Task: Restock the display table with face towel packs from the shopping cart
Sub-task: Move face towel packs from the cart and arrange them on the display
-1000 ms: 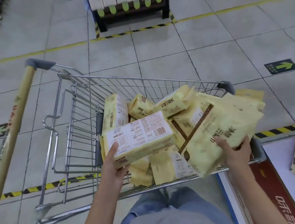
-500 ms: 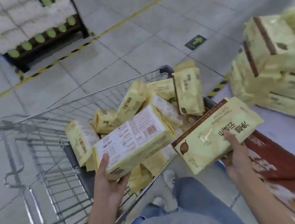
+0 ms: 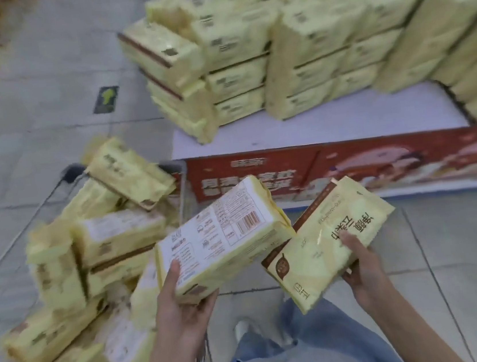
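My left hand grips a yellow face towel pack from below, its white label side with a barcode facing up. In my right hand is a second yellow pack, front side up with a brown stripe. Both packs hang over the floor between the shopping cart on the left and the display table ahead. Several more yellow packs lie jumbled in the cart. Stacks of the same packs stand on the table's white top.
The table has a red printed front panel and a bare white strip along its near edge. Grey tiled floor with a green arrow sticker lies to the left. My jeans-clad legs show at the bottom.
The view has swung right from the cart toward the display table. Both hands have carried their packs out of the cart and toward the table, which now fills the upper frame.
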A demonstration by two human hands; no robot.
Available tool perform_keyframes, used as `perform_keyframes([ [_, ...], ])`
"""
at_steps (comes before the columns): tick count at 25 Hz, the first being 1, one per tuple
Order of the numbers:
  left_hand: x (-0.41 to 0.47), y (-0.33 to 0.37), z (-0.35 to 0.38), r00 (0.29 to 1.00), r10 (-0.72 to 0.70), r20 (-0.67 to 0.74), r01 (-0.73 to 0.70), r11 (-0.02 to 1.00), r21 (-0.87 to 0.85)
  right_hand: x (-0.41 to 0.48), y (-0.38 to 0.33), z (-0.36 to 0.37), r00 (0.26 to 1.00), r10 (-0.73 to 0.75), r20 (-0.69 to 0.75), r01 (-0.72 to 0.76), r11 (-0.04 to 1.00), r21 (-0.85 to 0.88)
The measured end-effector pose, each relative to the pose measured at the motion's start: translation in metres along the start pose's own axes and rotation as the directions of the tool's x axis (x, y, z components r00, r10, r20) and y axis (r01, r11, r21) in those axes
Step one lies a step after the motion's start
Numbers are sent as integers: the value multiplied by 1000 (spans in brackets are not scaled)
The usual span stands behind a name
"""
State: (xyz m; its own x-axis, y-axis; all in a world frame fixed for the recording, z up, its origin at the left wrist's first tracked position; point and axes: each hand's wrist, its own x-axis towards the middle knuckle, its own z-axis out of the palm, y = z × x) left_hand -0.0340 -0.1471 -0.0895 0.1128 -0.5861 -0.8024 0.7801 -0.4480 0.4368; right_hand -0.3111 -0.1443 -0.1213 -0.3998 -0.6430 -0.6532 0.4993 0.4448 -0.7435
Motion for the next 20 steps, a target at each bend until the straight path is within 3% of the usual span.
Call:
perform_keyframes([
  [5,12,-40,85,981,-172,85,145,956,255,-9,-2,-78,977,-15,-214,65,971,229],
  [11,10,-131,182,938,-307,161,197,854,481,-5,-14,-177,918,17,-395,158,900,407],
  [20,-5,-302,289,908,-388,160,217,761,611,42,-85,-338,857,12,-516,289,818,498],
])
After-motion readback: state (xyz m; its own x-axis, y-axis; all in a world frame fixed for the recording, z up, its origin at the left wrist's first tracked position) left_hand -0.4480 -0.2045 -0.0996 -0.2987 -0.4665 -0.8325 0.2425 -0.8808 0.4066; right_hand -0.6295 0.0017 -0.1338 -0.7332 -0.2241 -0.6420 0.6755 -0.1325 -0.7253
